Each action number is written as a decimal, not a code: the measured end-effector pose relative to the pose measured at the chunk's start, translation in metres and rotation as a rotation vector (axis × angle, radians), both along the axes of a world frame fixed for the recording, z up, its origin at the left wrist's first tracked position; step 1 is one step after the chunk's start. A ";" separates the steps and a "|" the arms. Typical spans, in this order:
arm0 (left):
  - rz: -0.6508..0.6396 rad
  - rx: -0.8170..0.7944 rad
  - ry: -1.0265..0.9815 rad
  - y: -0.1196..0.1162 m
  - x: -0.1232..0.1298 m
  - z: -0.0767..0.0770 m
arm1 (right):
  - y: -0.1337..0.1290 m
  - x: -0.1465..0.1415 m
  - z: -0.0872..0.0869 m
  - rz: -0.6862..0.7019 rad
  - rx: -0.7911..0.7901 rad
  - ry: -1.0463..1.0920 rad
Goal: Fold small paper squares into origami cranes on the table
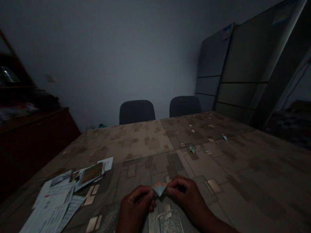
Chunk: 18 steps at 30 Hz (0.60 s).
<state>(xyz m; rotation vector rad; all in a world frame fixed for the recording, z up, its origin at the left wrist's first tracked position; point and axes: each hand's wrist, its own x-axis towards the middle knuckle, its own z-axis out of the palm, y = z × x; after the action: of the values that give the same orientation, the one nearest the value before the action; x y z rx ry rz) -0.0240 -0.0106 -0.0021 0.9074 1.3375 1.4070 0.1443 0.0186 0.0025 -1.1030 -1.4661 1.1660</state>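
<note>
Folded paper piece (159, 189): pale bluish, orange-tinged above, pointed below. Sits over the patterned tablecloth (136, 132), pinched at opposite sides by left hand (136, 205) and right hand (187, 195). Probably light, crisp, easily creased; best taken lightly by side corners. Beyond: green folded piece (191, 149), angular. Leftward: flat papers (55, 200), overlapping.

Two hands are in view, one left hand (136, 207) and one right hand (188, 197), and they share one folded paper piece (159, 189). The one surface (136, 149) also carries two folded paper figures, a nearer figure (191, 149) and a farther figure (224, 138), and several loose papers (52, 207) overlapping too much to count. Two chairs, a left chair (137, 111) and a right chair (185, 106), stand beyond.
</note>
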 end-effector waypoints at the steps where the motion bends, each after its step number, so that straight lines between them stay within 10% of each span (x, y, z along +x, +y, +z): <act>1: -0.010 0.008 0.009 0.000 0.000 -0.001 | 0.000 0.000 0.000 0.005 0.003 -0.004; 18: -0.029 0.000 0.048 -0.001 -0.002 0.000 | 0.002 -0.001 -0.001 -0.002 0.008 -0.042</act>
<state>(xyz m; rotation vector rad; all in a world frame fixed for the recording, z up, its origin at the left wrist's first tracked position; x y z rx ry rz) -0.0260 -0.0116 -0.0021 0.9624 1.3547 1.3709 0.1432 0.0202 0.0012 -1.1293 -1.4998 1.1405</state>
